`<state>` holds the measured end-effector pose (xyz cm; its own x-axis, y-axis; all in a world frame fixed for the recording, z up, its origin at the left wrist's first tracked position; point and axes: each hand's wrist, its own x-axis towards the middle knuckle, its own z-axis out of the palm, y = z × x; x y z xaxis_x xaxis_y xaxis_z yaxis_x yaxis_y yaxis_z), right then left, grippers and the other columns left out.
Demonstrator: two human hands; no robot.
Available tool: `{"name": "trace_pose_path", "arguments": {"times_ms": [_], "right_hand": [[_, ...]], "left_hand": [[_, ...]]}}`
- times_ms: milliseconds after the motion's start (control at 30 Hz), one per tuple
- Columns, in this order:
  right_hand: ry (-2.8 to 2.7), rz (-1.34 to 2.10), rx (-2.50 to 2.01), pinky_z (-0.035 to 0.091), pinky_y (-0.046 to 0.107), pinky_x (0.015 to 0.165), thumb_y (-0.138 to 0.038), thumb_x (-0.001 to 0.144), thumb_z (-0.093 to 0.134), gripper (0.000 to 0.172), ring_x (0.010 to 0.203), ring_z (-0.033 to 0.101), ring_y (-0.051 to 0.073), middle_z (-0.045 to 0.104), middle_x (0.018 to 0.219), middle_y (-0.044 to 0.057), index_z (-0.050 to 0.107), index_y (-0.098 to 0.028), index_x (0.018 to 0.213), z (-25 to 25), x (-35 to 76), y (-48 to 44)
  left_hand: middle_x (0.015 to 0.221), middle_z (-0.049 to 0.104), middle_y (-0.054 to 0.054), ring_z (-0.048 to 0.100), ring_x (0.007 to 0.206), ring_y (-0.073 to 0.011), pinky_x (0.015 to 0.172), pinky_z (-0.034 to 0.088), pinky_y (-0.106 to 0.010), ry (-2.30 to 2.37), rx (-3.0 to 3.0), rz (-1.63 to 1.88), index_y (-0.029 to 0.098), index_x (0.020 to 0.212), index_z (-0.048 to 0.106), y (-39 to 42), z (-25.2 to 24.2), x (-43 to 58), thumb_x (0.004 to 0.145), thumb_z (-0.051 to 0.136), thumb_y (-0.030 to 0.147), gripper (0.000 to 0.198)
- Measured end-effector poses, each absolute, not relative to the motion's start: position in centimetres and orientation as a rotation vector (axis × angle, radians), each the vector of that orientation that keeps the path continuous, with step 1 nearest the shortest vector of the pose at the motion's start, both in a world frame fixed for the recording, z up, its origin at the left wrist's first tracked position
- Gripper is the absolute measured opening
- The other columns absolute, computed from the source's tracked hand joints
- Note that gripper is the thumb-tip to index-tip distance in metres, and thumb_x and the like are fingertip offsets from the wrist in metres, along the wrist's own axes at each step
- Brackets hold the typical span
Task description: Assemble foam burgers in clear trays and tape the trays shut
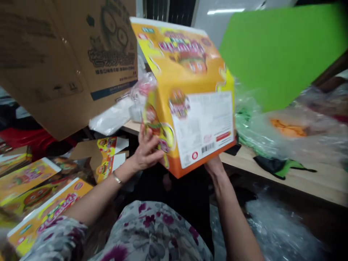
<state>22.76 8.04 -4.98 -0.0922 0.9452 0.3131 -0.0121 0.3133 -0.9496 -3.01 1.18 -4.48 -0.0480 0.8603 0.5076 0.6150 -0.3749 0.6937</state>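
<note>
My hands lift a yellow-and-orange printed cardboard box [190,98] with burger pictures and a white label with a barcode on one face. My left hand [148,150] grips its left side, fingers spread over the printed panel and slightly blurred. My right hand [214,166] is under the box's lower edge, its fingers hidden behind the box. The box is tilted, with one corner pointing down. A crumpled clear plastic bag [116,112] pokes out at the box's upper left.
Flat printed box blanks [32,195] lie stacked at lower left. A large brown carton flap [67,61] hangs at upper left, and a green board [282,54] stands at upper right. Bubble wrap [280,228] lies below a wooden table edge [285,174], which holds plastic-wrapped items.
</note>
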Motion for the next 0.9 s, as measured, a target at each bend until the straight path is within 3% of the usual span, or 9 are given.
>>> {"name": "trace_pose_path", "arguments": {"times_ms": [67, 167, 233, 367, 467, 533, 600, 700, 900], "right_hand": [[-1.121, 1.19, -0.89, 0.051, 0.046, 0.088, -0.046, 0.071, 0.065, 0.036, 0.102, 0.062, 0.026, 0.07, 0.098, 0.006, 0.061, -0.02, 0.096, -6.0, 24.6, 10.8], [-0.864, 1.321, -0.825, 0.053, 0.044, 0.085, -0.055, 0.076, 0.06, 0.036, 0.094, 0.066, 0.023, 0.07, 0.092, 0.006, 0.06, -0.021, 0.088, -7.9, 27.6, 11.7], [-0.848, 1.333, -0.861, 0.055, 0.042, 0.084, -0.061, 0.078, 0.055, 0.043, 0.09, 0.067, 0.022, 0.07, 0.093, 0.007, 0.061, -0.02, 0.088, -8.9, 28.9, 10.8], [-1.11, 1.218, -1.182, 0.057, 0.033, 0.066, -0.055, 0.069, 0.07, 0.043, 0.066, 0.068, 0.02, 0.07, 0.084, 0.009, 0.063, -0.015, 0.084, -9.4, 28.9, 9.2], [-1.265, 1.12, -1.282, 0.055, 0.033, 0.056, -0.056, 0.071, 0.067, 0.046, 0.052, 0.063, 0.017, 0.068, 0.078, 0.008, 0.061, -0.013, 0.087, -8.7, 27.9, 8.5], [-1.249, 0.88, -1.281, 0.057, 0.036, 0.065, -0.054, 0.075, 0.064, 0.052, 0.062, 0.066, 0.018, 0.067, 0.09, 0.01, 0.057, -0.013, 0.106, -7.9, 27.3, 7.8], [-1.226, 0.642, -1.24, 0.054, 0.038, 0.082, -0.049, 0.078, 0.063, 0.062, 0.09, 0.066, 0.022, 0.061, 0.114, 0.013, 0.045, -0.017, 0.127, -7.0, 26.8, 6.9], [-1.327, 0.548, -1.196, 0.048, 0.04, 0.096, -0.044, 0.08, 0.062, 0.07, 0.119, 0.053, 0.024, 0.046, 0.137, 0.013, 0.033, -0.023, 0.14, -6.1, 26.6, 6.5], [-1.382, 0.299, -1.266, 0.041, 0.047, 0.102, -0.038, 0.083, 0.06, 0.073, 0.129, 0.042, 0.027, 0.039, 0.142, 0.017, 0.026, -0.017, 0.144, -6.3, 28.2, 8.8]], "left_hand": [[0.114, 0.067, -0.001, 0.042, 0.131, -0.0249, 0.112, 0.001, -0.06, 1.328, 2.378, 1.136, 0.036, 0.104, 0.064, 4.2, -5.7, -2.4, 0.081, 0.057, 0.026, 0.025], [0.133, 0.055, -0.007, 0.029, 0.138, -0.0277, 0.107, 0.001, -0.068, 1.119, 2.779, 0.829, 0.033, 0.12, 0.056, 6.3, -8.7, -1.5, 0.081, 0.046, 0.011, 0.046], [0.137, 0.051, -0.011, 0.026, 0.139, -0.0283, 0.108, 0.008, -0.067, 1.212, 2.748, 1.035, 0.03, 0.126, 0.051, 7.0, -10.1, -0.8, 0.082, 0.046, 0.011, 0.048], [0.147, 0.034, -0.017, 0.024, 0.14, -0.024, 0.111, 0.023, -0.053, 1.414, 2.249, 1.705, 0.022, 0.141, 0.028, 9.8, -7.9, 1.4, 0.091, 0.043, 0.027, 0.053], [0.149, 0.03, -0.018, 0.022, 0.141, -0.0277, 0.113, 0.01, -0.055, 1.379, 2.341, 1.476, 0.019, 0.145, 0.022, 13.8, -4.0, 2.7, 0.084, 0.054, 0.051, 0.076], [0.135, 0.051, -0.016, 0.038, 0.132, -0.0316, 0.111, 0.006, -0.059, 1.303, 2.527, 1.189, 0.018, 0.136, 0.04, 16.0, -2.1, 3.2, 0.076, 0.06, 0.06, 0.076], [0.113, 0.066, -0.014, 0.058, 0.113, -0.0298, 0.108, 0.026, -0.055, 1.256, 2.593, 1.069, 0.016, 0.119, 0.057, 16.5, -1.5, 3.9, 0.074, 0.06, 0.062, 0.064], [0.092, 0.071, -0.012, 0.066, 0.09, -0.0247, 0.086, 0.051, -0.039, 1.272, 2.605, 1.089, 0.015, 0.102, 0.065, 13.5, -1.9, 5.9, 0.085, 0.051, 0.054, 0.045], [0.125, 0.061, -0.01, 0.057, 0.115, -0.0181, 0.098, 0.046, -0.033, 1.008, 2.565, 1.041, 0.016, 0.127, 0.051, 8.4, 0.1, 6.4, 0.097, 0.03, 0.027, 0.038]]}}
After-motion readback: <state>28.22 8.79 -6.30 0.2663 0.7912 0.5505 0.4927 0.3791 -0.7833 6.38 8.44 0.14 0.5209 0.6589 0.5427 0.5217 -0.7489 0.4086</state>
